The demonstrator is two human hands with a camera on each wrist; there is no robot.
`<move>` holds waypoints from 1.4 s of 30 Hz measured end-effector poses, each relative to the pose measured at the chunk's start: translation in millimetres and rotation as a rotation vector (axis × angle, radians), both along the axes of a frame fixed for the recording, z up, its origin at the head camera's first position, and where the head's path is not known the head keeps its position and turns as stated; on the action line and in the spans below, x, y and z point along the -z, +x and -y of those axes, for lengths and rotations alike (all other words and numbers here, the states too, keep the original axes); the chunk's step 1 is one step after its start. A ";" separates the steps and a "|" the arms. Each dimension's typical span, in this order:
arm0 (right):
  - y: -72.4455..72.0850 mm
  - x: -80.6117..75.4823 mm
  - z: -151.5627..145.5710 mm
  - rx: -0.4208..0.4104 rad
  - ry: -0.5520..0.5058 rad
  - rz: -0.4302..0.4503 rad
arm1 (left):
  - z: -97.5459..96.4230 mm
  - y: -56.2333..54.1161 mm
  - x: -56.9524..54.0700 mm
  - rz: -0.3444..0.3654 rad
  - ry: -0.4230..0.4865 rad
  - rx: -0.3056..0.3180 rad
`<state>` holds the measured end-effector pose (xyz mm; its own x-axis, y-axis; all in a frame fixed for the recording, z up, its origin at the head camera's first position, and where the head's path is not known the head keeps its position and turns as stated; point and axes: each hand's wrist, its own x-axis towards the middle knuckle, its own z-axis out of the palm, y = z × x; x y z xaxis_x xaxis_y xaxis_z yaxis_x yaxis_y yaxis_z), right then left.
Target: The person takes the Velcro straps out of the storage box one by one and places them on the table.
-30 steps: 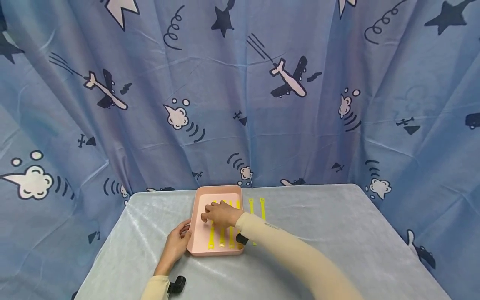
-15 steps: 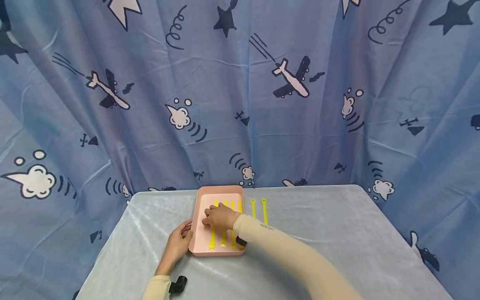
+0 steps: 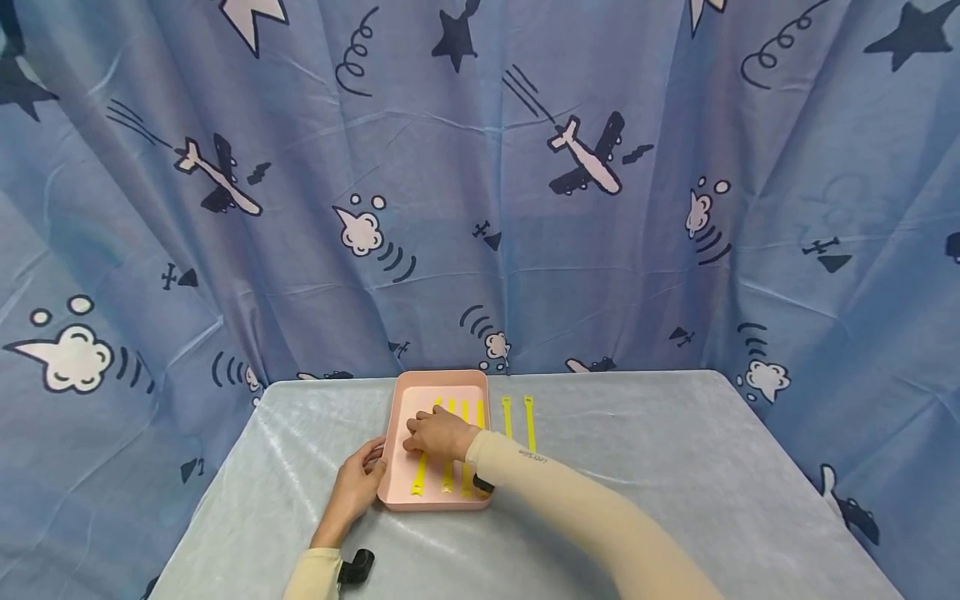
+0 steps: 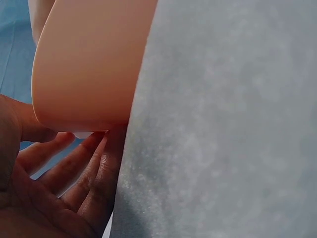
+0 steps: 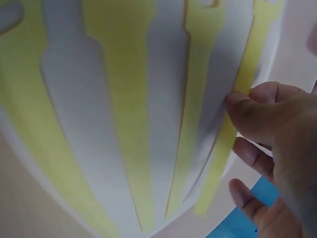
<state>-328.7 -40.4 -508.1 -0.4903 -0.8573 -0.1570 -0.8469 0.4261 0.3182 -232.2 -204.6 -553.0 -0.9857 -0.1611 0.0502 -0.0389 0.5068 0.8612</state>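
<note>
In the head view, a pink tray [image 3: 401,479] lies on the table, holding several yellow cable straps side by side. My right hand [image 3: 438,433] reaches over it and pinches the leftmost cable strap [image 5: 245,72] between thumb and forefinger, other fingers spread. That strap sits slanted, its slotted head [image 3: 417,488] toward me, its middle hidden under the hand. Against the tray's outer left wall rest the fingertips and thumb of my left hand [image 3: 355,486], fingers loosely extended. The left wrist view shows them right at the wall [image 4: 89,64].
Two more yellow straps [image 3: 530,421] lie on the grey cloth-covered table [image 3: 637,467], right of the tray, partly behind my right forearm. A blue patterned curtain [image 3: 420,167] hangs behind the table's far edge.
The leftmost strap in the tray has turned from nearly straight to slanted, its near end shifting left and its far end right. The left hand keeps its place at the tray.
</note>
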 end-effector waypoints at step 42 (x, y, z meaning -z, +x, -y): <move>8.2 -39.8 -28.5 -0.069 -0.479 0.071 | 0.2 4.8 -2.4 -0.063 -0.002 0.028</move>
